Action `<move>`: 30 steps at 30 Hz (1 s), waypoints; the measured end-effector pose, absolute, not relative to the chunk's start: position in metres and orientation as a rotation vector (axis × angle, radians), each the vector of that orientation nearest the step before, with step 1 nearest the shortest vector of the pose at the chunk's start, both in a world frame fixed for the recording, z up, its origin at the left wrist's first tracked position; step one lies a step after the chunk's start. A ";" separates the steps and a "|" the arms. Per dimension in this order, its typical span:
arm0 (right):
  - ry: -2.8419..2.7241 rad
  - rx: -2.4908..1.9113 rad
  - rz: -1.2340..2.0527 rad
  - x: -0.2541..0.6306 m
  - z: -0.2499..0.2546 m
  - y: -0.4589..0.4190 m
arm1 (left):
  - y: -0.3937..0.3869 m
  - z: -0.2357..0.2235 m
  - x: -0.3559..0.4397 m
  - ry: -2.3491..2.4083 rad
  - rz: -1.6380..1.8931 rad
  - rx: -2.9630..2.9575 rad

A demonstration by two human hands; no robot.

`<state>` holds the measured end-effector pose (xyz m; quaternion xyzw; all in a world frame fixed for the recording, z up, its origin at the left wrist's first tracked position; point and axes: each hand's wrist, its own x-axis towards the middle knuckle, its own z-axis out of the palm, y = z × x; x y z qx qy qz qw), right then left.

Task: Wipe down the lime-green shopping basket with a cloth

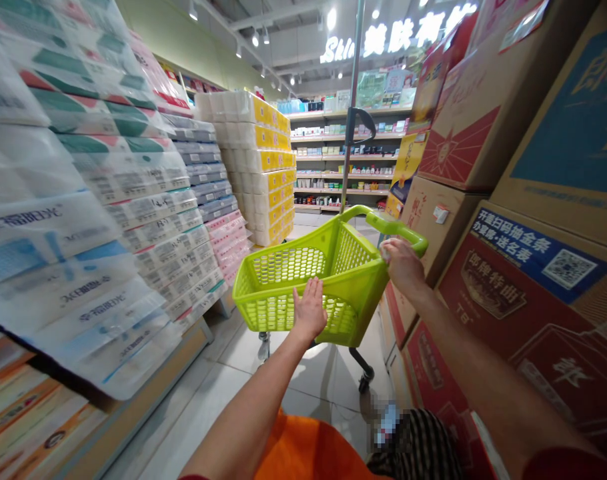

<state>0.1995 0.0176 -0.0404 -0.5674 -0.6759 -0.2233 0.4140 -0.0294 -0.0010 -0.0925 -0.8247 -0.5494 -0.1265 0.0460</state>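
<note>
A lime-green plastic shopping cart with perforated walls [288, 280] stands directly ahead on pale floor tiles [233, 380], its long axis running away down the aisle. The right hand [403, 263] is the one on its curved green plastic handle [403, 228], the right fingers [391, 248] closed around the grip. The left hand [309, 308] is open, the left fingers [311, 290] spread upward, against or just beside the basket's near wall; contact is hard to tell. Towers of plastic-wrapped toilet paper [133, 200] rise on the left, printed cardboard cartons [483, 320] on the right.
</note>
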 end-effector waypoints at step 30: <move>-1.822 -1.321 -0.532 0.168 -0.086 0.025 | -0.003 -0.103 -0.055 -1.840 -0.301 -2.395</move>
